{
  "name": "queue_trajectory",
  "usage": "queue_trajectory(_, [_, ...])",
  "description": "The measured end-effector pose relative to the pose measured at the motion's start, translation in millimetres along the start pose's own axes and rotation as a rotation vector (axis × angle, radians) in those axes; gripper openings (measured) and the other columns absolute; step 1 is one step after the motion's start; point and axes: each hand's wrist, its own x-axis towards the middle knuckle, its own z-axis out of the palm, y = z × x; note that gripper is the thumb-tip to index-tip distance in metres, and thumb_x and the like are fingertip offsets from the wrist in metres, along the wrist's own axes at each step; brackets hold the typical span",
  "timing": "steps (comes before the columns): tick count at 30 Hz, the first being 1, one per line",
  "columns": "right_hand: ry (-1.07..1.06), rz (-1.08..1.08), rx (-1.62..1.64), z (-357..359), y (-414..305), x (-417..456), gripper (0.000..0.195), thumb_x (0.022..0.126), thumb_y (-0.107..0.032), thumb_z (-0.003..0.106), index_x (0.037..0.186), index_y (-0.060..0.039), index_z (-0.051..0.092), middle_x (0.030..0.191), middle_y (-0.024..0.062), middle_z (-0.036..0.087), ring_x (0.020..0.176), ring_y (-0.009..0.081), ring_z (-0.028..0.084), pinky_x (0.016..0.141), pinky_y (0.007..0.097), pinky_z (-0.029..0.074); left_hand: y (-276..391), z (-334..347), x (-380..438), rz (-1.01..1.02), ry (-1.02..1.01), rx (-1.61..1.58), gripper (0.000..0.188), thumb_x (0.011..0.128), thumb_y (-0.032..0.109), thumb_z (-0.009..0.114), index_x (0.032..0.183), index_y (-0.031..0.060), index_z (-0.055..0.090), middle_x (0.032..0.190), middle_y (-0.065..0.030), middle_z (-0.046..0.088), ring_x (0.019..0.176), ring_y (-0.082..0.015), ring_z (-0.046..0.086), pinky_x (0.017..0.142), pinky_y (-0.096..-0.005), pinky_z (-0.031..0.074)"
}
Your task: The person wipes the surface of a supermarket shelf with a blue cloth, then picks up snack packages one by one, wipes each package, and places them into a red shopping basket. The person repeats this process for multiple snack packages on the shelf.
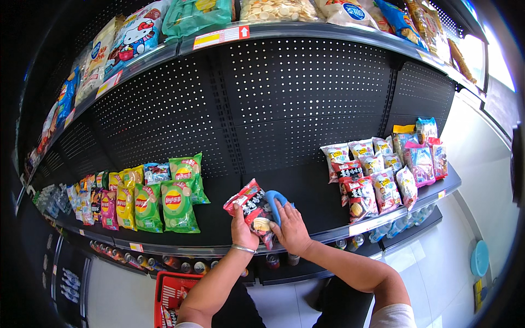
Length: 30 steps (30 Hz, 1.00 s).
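A red and black snack bag [251, 205] is upheld in my left hand [243, 229], above the front of a black shelf [316, 201]. My right hand [292, 226] presses a folded blue cloth [275, 205] against the bag's right side. A metal bracelet circles my left wrist. On the shelf to the right, similar red and black bags [361, 199] stand beside white and pink snack bags [385, 190]. Green Lay's chip bags [179, 205] stand to the left, with yellow bags [125, 207] and other packets farther along.
An upper shelf [287, 30] carrying large snack bags overhangs the back. Below the front edge are drink cans [186, 267] and water bottles [400, 225]. A red shopping basket [160, 283] sits at lower left. A turquoise basin [479, 258] is by the right wall.
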Motion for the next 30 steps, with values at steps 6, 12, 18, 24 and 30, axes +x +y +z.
queue_trajectory(6, [-0.095, -0.266, 0.026, -0.4, -38.3, -7.7, 0.068, 0.092, -0.03, 0.058, 0.148, -0.0021, 0.031, 0.154, 0.0253, 0.025, 0.144, 0.0415, 0.023, 0.117, 0.0509, 0.019, 17.4, -20.3, 13.0, -0.065, 0.069, -0.096, 0.067, 0.096, 0.063, 0.038, 0.132, 0.0074, 0.051, 0.131, -0.0142, 0.059, 0.119, -0.032, 0.057, 0.103, -0.05, 0.043])
queue_trajectory(12, [-0.129, -0.322, -0.02, -5.6, -38.9, 3.3, 0.069, 0.091, -0.032, 0.059, 0.148, -0.004, 0.032, 0.155, 0.0228, 0.024, 0.144, 0.0399, 0.022, 0.117, 0.0512, 0.019, 24.7, -20.3, 7.5, -0.139, 0.019, -0.181, 0.066, 0.099, 0.059, 0.029, 0.139, 0.0089, 0.045, 0.139, -0.0161, 0.052, 0.127, -0.0347, 0.05, 0.11, -0.0502, 0.036])
queue_trajectory(18, [0.071, -0.113, 0.04, 7.6, -13.6, 18.5, 0.064, 0.097, -0.038, 0.051, 0.145, -0.0001, 0.034, 0.142, 0.0287, 0.041, 0.133, 0.0422, 0.04, 0.112, 0.0491, 0.029, 9.8, -21.5, 3.5, -0.069, 0.009, 0.006, 0.057, 0.1, 0.056, 0.037, 0.131, 0.0102, 0.051, 0.124, -0.0102, 0.062, 0.11, -0.0256, 0.063, 0.094, -0.041, 0.051])
queue_trajectory(24, [-0.182, 0.366, 0.585, 5.7, 28.6, 23.8, 0.067, 0.1, -0.05, 0.046, 0.137, 0.0055, 0.042, 0.118, 0.0264, 0.061, 0.108, 0.0371, 0.062, 0.093, 0.0384, 0.048, 3.0, -7.7, -15.3, -0.133, -0.083, 0.12, 0.051, 0.098, 0.049, 0.051, 0.123, 0.0045, 0.053, 0.117, -0.0109, 0.065, 0.103, -0.0239, 0.067, 0.091, -0.0403, 0.054])
queue_trajectory(30, [-0.253, 0.832, 1.306, -43.3, -5.6, 33.6, 0.052, 0.093, -0.035, 0.066, 0.123, 0.0042, 0.053, 0.103, 0.0102, 0.065, 0.089, 0.0141, 0.064, 0.082, 0.0291, 0.051, 17.7, -2.2, -23.9, -0.332, -0.207, 0.097, 0.051, 0.097, 0.049, 0.051, 0.123, 0.0056, 0.053, 0.115, -0.0117, 0.066, 0.105, -0.0231, 0.067, 0.092, -0.038, 0.054])
